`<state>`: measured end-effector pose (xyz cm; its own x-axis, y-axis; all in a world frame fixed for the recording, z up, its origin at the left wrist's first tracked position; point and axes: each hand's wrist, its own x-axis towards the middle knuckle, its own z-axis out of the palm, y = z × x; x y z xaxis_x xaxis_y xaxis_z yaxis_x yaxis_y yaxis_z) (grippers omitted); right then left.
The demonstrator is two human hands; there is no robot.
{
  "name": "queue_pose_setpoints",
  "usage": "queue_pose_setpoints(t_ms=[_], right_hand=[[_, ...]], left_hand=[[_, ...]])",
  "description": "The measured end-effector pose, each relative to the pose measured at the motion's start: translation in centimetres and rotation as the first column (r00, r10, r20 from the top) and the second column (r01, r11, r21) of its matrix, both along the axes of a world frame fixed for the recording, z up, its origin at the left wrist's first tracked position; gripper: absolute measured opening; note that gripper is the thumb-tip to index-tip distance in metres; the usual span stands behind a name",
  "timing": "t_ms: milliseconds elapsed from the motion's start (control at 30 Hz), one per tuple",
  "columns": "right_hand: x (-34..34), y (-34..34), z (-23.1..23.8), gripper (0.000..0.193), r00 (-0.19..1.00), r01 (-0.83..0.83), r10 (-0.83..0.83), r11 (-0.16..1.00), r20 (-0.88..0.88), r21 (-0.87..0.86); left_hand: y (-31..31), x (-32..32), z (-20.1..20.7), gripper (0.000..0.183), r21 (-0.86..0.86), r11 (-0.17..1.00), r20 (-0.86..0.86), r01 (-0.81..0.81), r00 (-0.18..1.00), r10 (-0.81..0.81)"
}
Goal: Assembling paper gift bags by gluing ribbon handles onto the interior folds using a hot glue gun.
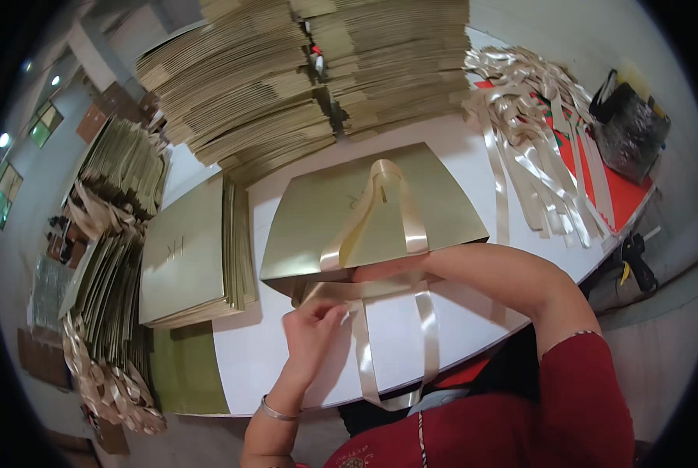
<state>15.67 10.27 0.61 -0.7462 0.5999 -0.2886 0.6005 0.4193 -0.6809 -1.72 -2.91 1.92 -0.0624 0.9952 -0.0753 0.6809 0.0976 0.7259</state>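
Note:
A gold paper bag (310, 210) lies on the white tabletop, its opening toward me. One cream satin ribbon handle (416, 226) loops over its upper face. The other ribbon handle (429, 335) hangs from the lower panel toward the table's near edge. My right hand (388, 269) reaches into the bag's mouth from the right; its fingers are hidden inside. Just left of the hanging ribbon, my left hand (311, 331) is closed in a pinch at the bag's lower edge. What lies between those fingertips is too small to make out.
Stacked flat gold bags (185, 249) stand at the left, with more ribboned bags (107, 288) beyond them. Tall piles of folded bags (247, 78) rise at the back. Loose cream ribbons (528, 156) lie at the right over a red sheet (630, 195), near a plastic-wrapped dark bundle (634, 129).

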Motion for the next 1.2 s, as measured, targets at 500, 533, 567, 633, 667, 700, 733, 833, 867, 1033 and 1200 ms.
queue_pose_setpoints(t_ms=[500, 533, 567, 633, 667, 700, 733, 833, 867, 1033, 1200], right_hand=[[10.8, -6.4, 8.2, 0.060, 0.873, -0.143, 0.108, 0.989, 0.476, 0.038], [12.2, -6.0, 8.4, 0.048, 0.838, -0.176, 0.138, 0.984, 0.528, 0.022], [13.3, -6.2, 8.2, 0.037, 0.836, -0.189, 0.093, 0.974, 0.541, 0.125], [14.7, -5.5, 7.4, 0.025, 0.875, -0.284, 0.138, 0.923, 0.463, 0.262], [15.0, -5.2, 7.0, 0.019, 0.903, -0.326, 0.174, 0.874, 0.393, 0.361], [15.1, -4.4, 6.7, 0.013, 0.859, -0.512, 0.311, 0.542, 0.406, 0.667], [14.9, -4.0, 6.4, 0.011, 0.876, -0.483, 0.226, 0.396, 0.427, 0.781], [12.8, -3.3, 6.3, 0.007, 0.790, -0.595, -0.086, 0.128, 0.607, 0.793], [11.8, -3.6, 6.3, 0.007, 0.908, -0.406, 0.036, 0.319, 0.417, 0.856], [4.3, -9.8, 2.0, 0.006, 0.894, -0.124, 0.381, 0.717, -0.237, 0.686], [0.9, -10.6, -1.9, 0.004, 0.915, -0.116, 0.337, 0.748, -0.223, 0.654]], left_hand=[[-2.0, -4.9, -1.1, 0.045, 0.437, 0.562, -0.634, 0.702, 0.684, -0.362], [-2.0, -5.4, -1.0, 0.045, 0.411, 0.534, -0.661, 0.739, 0.645, -0.384], [-1.9, -5.8, -0.8, 0.042, 0.389, 0.530, -0.657, 0.754, 0.630, -0.414], [-1.4, -5.8, -0.6, 0.040, 0.417, 0.523, -0.647, 0.744, 0.646, -0.404], [-1.1, -5.6, -0.5, 0.039, 0.434, 0.523, -0.641, 0.734, 0.659, -0.393], [-0.7, -5.1, -0.5, 0.032, 0.471, 0.570, -0.584, 0.673, 0.722, -0.370], [-0.3, -4.6, -0.4, 0.030, 0.435, 0.630, -0.588, 0.644, 0.733, -0.343], [1.1, -2.6, -0.9, 0.023, 0.517, 0.665, -0.578, 0.539, 0.793, -0.193], [1.5, -2.2, -1.0, 0.023, 0.570, 0.651, -0.549, 0.501, 0.822, -0.152], [2.0, -1.4, -1.3, 0.021, 0.605, 0.661, -0.503, 0.443, 0.857, -0.113], [2.1, -1.4, -1.6, 0.022, 0.630, 0.635, -0.542, 0.448, 0.839, -0.054]])
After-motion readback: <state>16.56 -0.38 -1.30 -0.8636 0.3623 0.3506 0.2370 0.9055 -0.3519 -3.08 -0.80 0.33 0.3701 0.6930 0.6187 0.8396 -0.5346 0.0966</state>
